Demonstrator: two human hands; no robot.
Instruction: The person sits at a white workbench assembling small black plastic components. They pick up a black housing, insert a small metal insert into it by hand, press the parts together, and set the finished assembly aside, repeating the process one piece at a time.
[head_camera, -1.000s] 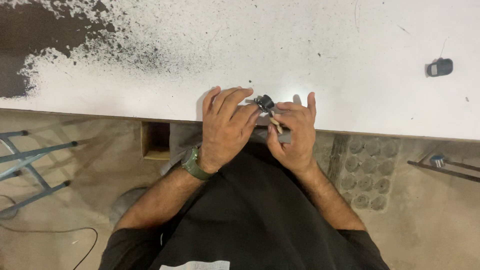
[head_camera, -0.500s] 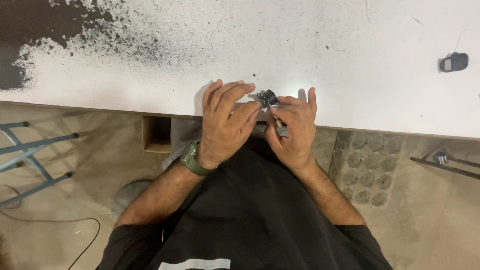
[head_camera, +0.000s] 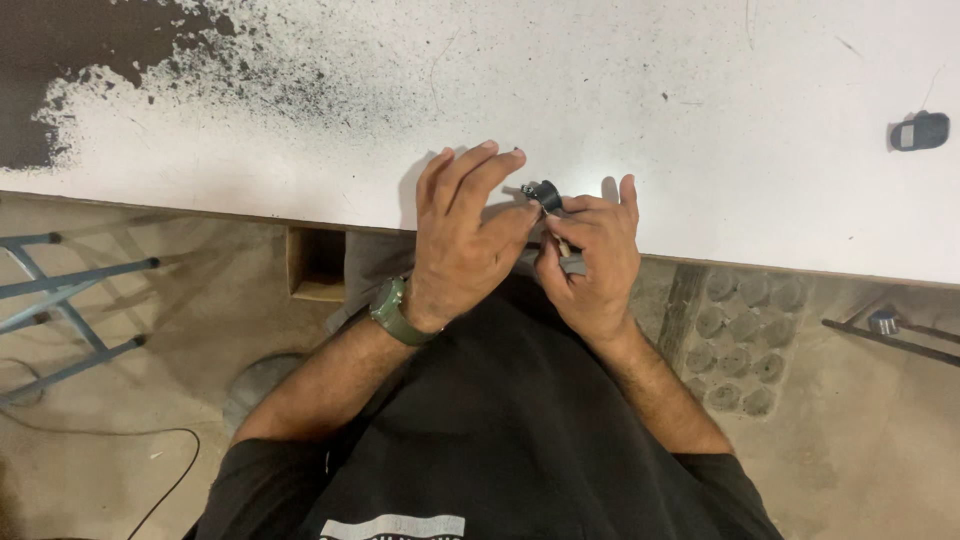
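Both of my hands meet at the near edge of a white table (head_camera: 650, 90). My left hand (head_camera: 465, 245), with a green watch (head_camera: 390, 310) on its wrist, pinches a small black round part (head_camera: 545, 193) between thumb and fingers. My right hand (head_camera: 590, 260) grips the same small part from the right side, its fingers curled around a thin light piece below it. The part is largely hidden by my fingers, so its shape is unclear.
A small dark grey device (head_camera: 920, 132) lies on the table at the far right. Black speckled stain (head_camera: 60, 60) covers the table's far left. Below, a blue metal frame (head_camera: 60, 300) stands at left, a cable (head_camera: 150, 450) lies on the floor, and a metal rod (head_camera: 890, 335) lies at right.
My hands stay together on the small black part, with only slight finger shifts. The view has drifted a little.
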